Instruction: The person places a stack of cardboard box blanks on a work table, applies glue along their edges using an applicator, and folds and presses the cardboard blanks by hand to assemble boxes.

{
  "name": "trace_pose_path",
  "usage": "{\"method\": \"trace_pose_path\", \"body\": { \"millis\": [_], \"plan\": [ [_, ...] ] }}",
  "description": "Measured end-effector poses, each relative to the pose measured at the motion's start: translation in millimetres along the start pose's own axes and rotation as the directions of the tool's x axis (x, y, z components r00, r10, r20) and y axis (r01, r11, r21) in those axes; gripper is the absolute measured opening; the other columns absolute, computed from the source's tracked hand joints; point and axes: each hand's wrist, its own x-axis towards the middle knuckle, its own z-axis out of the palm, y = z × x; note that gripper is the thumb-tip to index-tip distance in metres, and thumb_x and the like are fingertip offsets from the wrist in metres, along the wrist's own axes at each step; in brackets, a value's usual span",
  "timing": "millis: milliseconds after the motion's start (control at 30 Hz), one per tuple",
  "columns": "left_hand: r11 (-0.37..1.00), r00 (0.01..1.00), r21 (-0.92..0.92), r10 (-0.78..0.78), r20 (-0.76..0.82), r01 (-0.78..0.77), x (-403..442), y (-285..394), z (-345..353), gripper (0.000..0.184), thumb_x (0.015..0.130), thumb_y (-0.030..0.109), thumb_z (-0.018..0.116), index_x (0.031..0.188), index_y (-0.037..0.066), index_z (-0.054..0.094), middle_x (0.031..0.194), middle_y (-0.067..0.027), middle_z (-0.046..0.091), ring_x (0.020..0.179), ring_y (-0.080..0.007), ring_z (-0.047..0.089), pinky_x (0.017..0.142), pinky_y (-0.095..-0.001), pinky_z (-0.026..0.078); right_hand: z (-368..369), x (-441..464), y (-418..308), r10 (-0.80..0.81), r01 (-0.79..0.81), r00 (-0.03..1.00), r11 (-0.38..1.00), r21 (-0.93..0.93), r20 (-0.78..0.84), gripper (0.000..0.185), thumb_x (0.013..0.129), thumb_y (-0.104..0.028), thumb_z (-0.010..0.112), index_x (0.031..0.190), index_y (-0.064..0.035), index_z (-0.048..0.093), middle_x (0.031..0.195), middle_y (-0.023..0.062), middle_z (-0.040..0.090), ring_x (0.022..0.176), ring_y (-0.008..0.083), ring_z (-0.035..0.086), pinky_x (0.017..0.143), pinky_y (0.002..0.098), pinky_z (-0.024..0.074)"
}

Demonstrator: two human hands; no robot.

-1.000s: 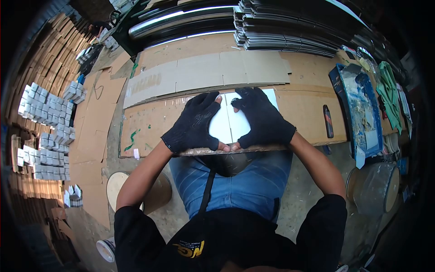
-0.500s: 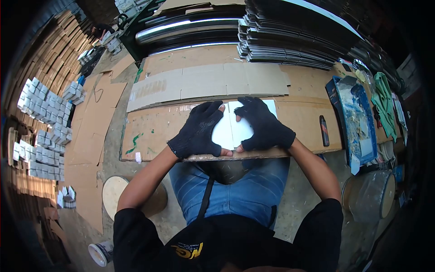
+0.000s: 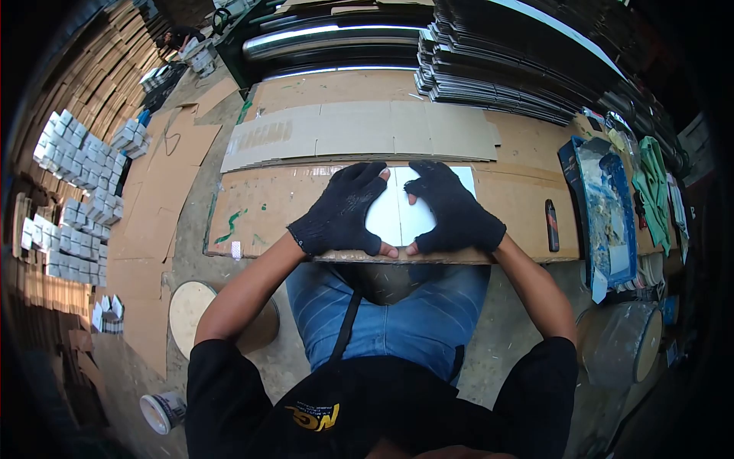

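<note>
A white folded card (image 3: 401, 206) with a crease down its middle lies at the front edge of the cardboard-covered work surface (image 3: 298, 228). My left hand (image 3: 342, 210), in a black fingerless glove, grips its left side, fingers at the far edge and thumb near the front edge. On the right side, my right hand (image 3: 456, 214) holds it the same way in a matching glove. Both thumb tips point inward, a short gap apart. The gloves cover much of the card's outer parts. A black and red box cutter (image 3: 551, 226) rests to the right.
Behind the card lies a stack of long grey-brown cardboard strips (image 3: 359, 131). A blue tray (image 3: 610, 203) smeared with pale paste stands at right, beside a green cloth (image 3: 651, 183). Dark-edged sheets (image 3: 489, 69) and a metal roller (image 3: 329, 46) are behind. White bundles (image 3: 80, 161) sit at left.
The camera view has shifted slightly, moving the bench to the right in the picture. Both hands stay on the white card in nearly the same grip.
</note>
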Motion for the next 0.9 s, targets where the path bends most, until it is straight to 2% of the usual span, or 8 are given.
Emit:
{"method": "trace_pose_path", "body": {
  "millis": [67,367,433,533,667,733,833,900],
  "plan": [
    [1.000,1.000,-0.011,-0.013,0.018,0.014,-0.7,0.8,-0.4,0.137,0.062,0.071,0.084,0.156,-0.009,0.027,0.156,-0.0311,0.036,0.146,-0.0471,0.033,0.122,-0.0504,0.026,2.4,-0.9,0.7,0.006,-0.006,1.000,1.000,-0.002,-0.015,0.081,0.057,-0.053,0.094,0.116,-0.0079,0.062,0.154,0.0280,0.042,0.143,0.0482,0.036,0.118,0.0515,0.0305],
    [1.000,0.999,0.005,-0.019,0.044,0.019,-1.0,-1.3,-1.8,0.135,0.066,0.078,0.077,0.159,-0.005,0.025,0.160,-0.0309,0.031,0.149,-0.0470,0.028,0.123,-0.0488,0.023,2.1,-0.9,-0.6,0.020,-0.021,1.000,0.999,-0.032,-0.024,0.084,0.058,-0.057,0.093,0.118,-0.0084,0.063,0.153,0.0282,0.044,0.143,0.0479,0.037,0.119,0.0513,0.0292],
    [1.000,0.996,0.012,-0.012,0.092,0.011,0.5,-1.3,-7.0,0.132,0.069,0.078,0.074,0.160,-0.003,0.023,0.161,-0.0309,0.029,0.150,-0.0469,0.027,0.124,-0.0484,0.023,-0.3,0.2,-1.5,0.033,-0.032,0.999,0.998,-0.045,0.007,0.087,0.057,-0.058,0.093,0.121,-0.0078,0.062,0.154,0.0282,0.042,0.144,0.0476,0.036,0.119,0.0512,0.0290],
    [1.000,0.997,0.015,0.006,0.082,-0.008,-0.8,-7.2,-3.0,0.128,0.072,0.078,0.073,0.161,-0.001,0.024,0.162,-0.0305,0.028,0.150,-0.0466,0.026,0.124,-0.0485,0.023,-4.0,2.1,-5.7,0.079,-0.076,0.995,0.996,-0.053,0.055,0.091,0.057,-0.060,0.092,0.124,-0.0075,0.061,0.155,0.0278,0.041,0.144,0.0477,0.035,0.119,0.0515,0.0290],
    [1.000,0.997,0.018,0.016,0.077,-0.017,-0.8,-2.5,-6.0,0.128,0.072,0.077,0.073,0.161,0.001,0.024,0.162,-0.0298,0.028,0.150,-0.0463,0.027,0.124,-0.0486,0.023,-2.0,1.8,-4.4,0.079,-0.077,0.995,0.996,-0.046,0.054,0.091,0.057,-0.063,0.091,0.124,-0.0079,0.061,0.155,0.0273,0.041,0.145,0.0476,0.035,0.119,0.0514,0.0288],
    [1.000,0.998,0.027,0.001,0.066,-0.003,-1.8,-3.2,-3.7,0.128,0.071,0.076,0.075,0.161,-0.001,0.025,0.162,-0.0297,0.030,0.150,-0.0462,0.028,0.123,-0.0490,0.024,1.2,0.1,-2.9,0.055,-0.054,0.999,0.998,-0.033,0.001,0.080,0.057,-0.058,0.092,0.112,-0.0106,0.059,0.150,0.0276,0.043,0.142,0.0476,0.036,0.119,0.0523,0.0277],
    [1.000,0.997,0.026,0.006,0.072,-0.008,-0.8,-2.0,-5.8,0.128,0.070,0.075,0.076,0.160,-0.001,0.026,0.162,-0.0295,0.029,0.149,-0.0464,0.028,0.123,-0.0493,0.024,-2.4,0.8,-4.6,0.083,-0.081,0.996,0.996,-0.048,0.035,0.089,0.057,-0.065,0.091,0.120,-0.0097,0.062,0.156,0.0273,0.041,0.145,0.0475,0.035,0.120,0.0519,0.0279],
    [0.999,0.998,0.030,0.010,0.062,-0.012,-1.2,-4.2,-2.9,0.129,0.070,0.076,0.076,0.160,-0.002,0.026,0.161,-0.0298,0.030,0.149,-0.0465,0.028,0.123,-0.0494,0.024,-2.5,1.5,-5.0,0.090,-0.088,0.995,0.995,-0.050,0.042,0.089,0.056,-0.065,0.091,0.120,-0.0098,0.062,0.156,0.0274,0.040,0.145,0.0478,0.034,0.120,0.0521,0.0276]
  ]
}}
